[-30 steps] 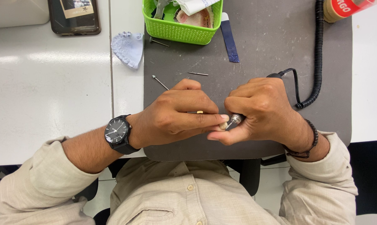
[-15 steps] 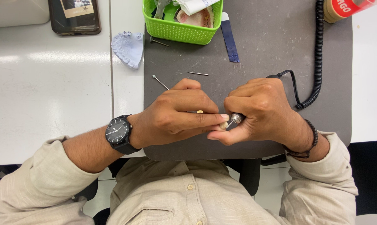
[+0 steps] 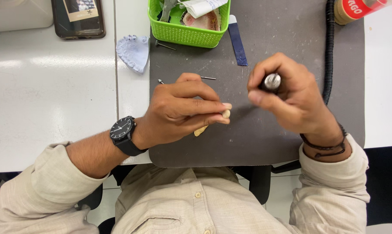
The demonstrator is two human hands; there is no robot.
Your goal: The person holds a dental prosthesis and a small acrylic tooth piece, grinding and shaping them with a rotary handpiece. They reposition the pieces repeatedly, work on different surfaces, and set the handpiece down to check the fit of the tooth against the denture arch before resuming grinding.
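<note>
**Hands apart over grey mat**

L hand – fingers curled, thumb + forefinger tips pinching a small cream tooth-like piece; more cream material pokes out under the palm. R hand clenched round a handpiece, metal tip facing the cam, black coiled cord runs up the mat. The 2 hands don't touch. Nearby: green basket, pale-blue dental cast, loose burs – all beyond the hands.
</note>
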